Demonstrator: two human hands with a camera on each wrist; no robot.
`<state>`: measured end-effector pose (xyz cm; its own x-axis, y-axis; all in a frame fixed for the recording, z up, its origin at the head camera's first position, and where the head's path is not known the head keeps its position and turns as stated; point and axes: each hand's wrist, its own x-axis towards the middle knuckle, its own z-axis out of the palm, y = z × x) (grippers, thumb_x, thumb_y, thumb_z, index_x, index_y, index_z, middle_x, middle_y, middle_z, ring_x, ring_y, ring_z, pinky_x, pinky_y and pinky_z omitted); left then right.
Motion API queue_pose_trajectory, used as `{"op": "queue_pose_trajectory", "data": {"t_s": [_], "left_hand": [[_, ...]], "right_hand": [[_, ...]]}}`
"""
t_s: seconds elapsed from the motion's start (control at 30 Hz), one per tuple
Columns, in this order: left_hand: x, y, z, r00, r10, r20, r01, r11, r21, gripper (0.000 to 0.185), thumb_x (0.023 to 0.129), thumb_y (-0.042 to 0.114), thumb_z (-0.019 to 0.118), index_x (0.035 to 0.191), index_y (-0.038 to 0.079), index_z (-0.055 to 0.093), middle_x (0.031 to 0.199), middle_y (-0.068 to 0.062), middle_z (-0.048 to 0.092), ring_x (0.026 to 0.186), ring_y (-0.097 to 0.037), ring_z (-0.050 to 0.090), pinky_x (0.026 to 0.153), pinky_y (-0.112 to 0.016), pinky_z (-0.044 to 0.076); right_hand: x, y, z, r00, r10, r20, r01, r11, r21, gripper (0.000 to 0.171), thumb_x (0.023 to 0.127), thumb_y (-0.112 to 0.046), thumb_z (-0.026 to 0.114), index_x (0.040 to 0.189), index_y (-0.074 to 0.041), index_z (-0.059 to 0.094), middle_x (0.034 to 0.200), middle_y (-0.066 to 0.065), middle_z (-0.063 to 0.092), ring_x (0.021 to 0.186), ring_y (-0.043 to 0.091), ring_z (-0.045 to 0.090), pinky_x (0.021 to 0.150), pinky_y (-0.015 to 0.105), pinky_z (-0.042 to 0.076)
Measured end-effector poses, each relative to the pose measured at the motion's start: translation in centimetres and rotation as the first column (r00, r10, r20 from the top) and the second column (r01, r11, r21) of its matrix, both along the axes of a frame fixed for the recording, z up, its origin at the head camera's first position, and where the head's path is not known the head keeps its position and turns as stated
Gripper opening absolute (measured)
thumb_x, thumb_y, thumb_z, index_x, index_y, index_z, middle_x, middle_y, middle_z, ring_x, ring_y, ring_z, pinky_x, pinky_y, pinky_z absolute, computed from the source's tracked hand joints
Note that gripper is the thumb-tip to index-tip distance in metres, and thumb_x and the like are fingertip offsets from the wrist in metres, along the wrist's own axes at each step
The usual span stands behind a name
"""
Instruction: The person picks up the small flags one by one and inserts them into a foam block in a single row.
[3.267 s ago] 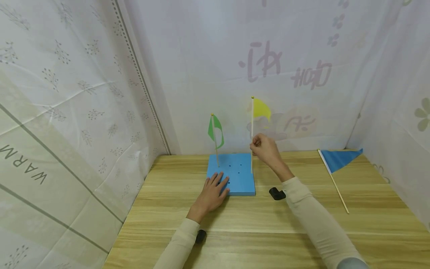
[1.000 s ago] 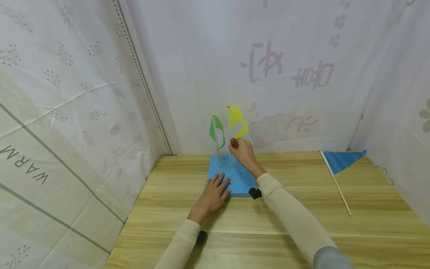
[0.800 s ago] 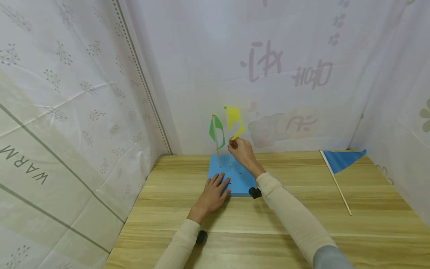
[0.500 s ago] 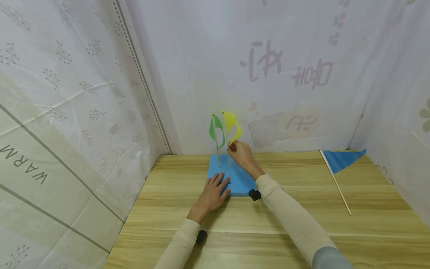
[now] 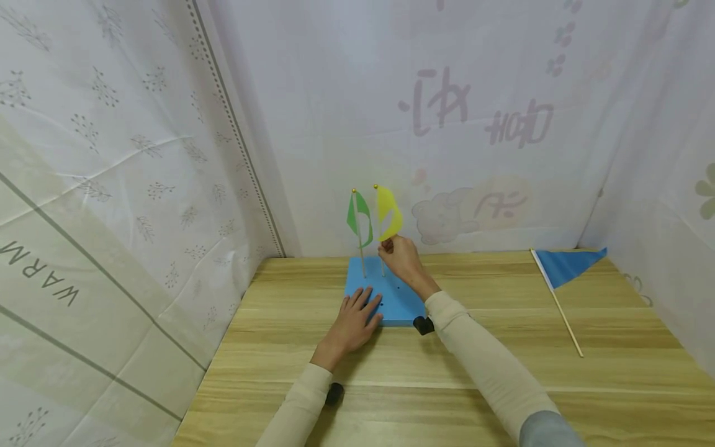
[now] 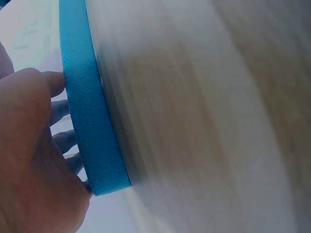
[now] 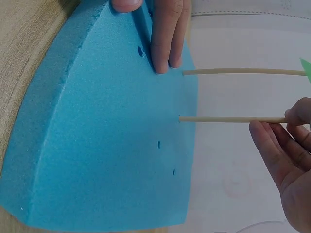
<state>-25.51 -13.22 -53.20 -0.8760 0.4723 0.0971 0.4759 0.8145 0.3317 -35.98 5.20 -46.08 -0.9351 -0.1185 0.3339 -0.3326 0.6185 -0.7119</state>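
The right hand (image 5: 403, 257) pinches the yellow flag (image 5: 388, 212) stick; the flat left hand (image 5: 353, 318) presses the foam block (image 5: 403, 303) (the right wrist view shows the stick in its hole).

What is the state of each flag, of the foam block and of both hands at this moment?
Green flag: upright, stick in the block.
Yellow flag: upright, stick in a hole, pinched by the right hand.
Blue flag: lying on the table, untouched.
Foam block: flat, pressed by the left hand, fingers straight.

Yellow flag (image 5: 388, 212) upright in blue foam block (image 5: 393, 298)
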Motion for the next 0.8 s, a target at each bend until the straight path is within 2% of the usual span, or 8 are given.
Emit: {"op": "queue_pose_trajectory", "data": {"t_s": [0.47,0.8], "left_hand": [[-0.1,0.0,-0.2,1.000,0.002,0.017,-0.002,1.000,0.001,0.055,0.115,0.037,0.047,0.165,0.013,0.043,0.175,-0.017,0.029,0.164,-0.043,0.022,0.131,-0.067,0.020],[0.1,-0.1,0.1,1.000,-0.007,-0.002,0.007,1.000,0.000,0.056,0.114,0.035,0.050,0.164,0.010,0.044,0.173,-0.020,0.031,0.162,-0.045,0.026,0.129,-0.068,0.022]], "right_hand": [[0.4,1.2,0.2,1.000,0.016,0.006,-0.016,1.000,-0.008,0.017,0.104,-0.019,0.069,0.112,-0.004,0.071,0.109,0.013,0.076,0.103,0.030,0.076,0.089,0.044,0.064],[0.7,5.9,0.3,0.999,0.002,-0.054,0.000,1.000,0.026,0.009,0.103,-0.013,0.067,0.105,-0.005,0.070,0.101,0.013,0.075,0.095,0.029,0.073,0.083,0.045,0.061]]}}
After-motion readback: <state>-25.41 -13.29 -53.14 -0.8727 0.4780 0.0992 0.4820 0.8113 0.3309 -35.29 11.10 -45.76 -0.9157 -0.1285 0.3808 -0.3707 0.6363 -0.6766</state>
